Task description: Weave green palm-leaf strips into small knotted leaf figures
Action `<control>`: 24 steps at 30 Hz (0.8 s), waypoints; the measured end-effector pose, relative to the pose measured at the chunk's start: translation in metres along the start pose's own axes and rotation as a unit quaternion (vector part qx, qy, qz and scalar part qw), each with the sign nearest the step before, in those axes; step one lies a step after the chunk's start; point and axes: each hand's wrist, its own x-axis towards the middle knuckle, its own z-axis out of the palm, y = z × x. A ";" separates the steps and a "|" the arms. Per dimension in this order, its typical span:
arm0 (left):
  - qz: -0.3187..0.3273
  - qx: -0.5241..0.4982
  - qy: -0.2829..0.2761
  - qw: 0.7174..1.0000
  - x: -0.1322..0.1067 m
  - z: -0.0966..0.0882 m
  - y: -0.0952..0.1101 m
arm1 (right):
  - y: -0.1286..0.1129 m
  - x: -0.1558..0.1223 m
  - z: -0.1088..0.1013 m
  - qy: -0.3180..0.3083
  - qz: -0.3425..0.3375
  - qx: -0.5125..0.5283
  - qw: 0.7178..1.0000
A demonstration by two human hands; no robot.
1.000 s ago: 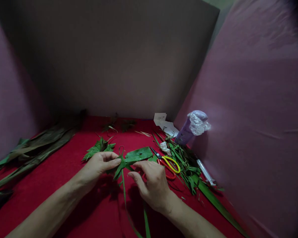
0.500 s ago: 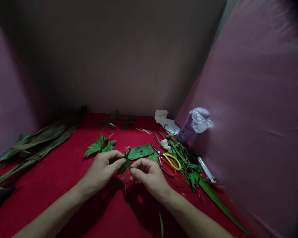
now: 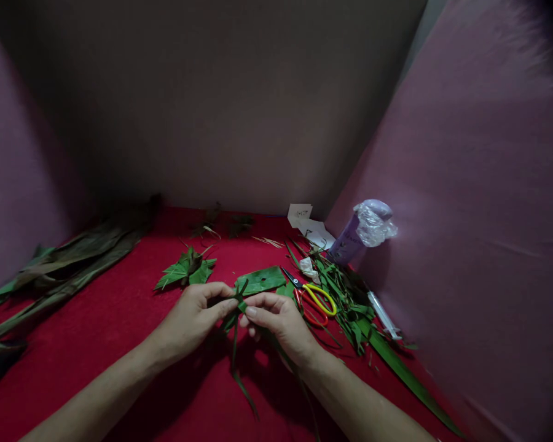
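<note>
Between my two hands is a small folded piece of green leaf with thin strips trailing from it. My left hand pinches its left side between thumb and forefinger. On the right side, my right hand is closed on the same leaf, thumb against fingers. One narrow leaf strip hangs down toward the red cloth, and another passes beneath my right wrist. A wide cut leaf piece lies just behind my hands. Scissors with red and yellow handles rest beside my right hand.
A pile of leaf scraps lies at right, with a purple bottle capped in clear plastic and a syringe. At left are a folded leaf shape and long dried leaves. White papers and thin sticks lie farther back.
The loop above the leaf piece has gone, and short dark ends stick up there. A strip now runs under my right wrist. Both hands keep their pinch in nearly the same place.
</note>
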 end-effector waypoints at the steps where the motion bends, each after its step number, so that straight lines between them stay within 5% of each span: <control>1: -0.012 -0.016 -0.006 1.000 0.000 -0.001 -0.001 | 0.000 0.000 0.000 0.000 0.002 0.000 1.000; 6: -0.061 -0.081 -0.047 0.994 0.002 -0.004 -0.003 | 0.001 0.000 0.000 0.001 0.006 0.020 1.000; 14: -0.053 -0.026 -0.025 0.998 0.003 -0.002 -0.003 | 0.003 -0.002 0.000 -0.005 0.033 0.065 0.997; 24: -0.059 -0.096 -0.052 0.992 0.003 -0.002 -0.004 | 0.008 -0.001 0.003 0.014 0.052 0.096 0.994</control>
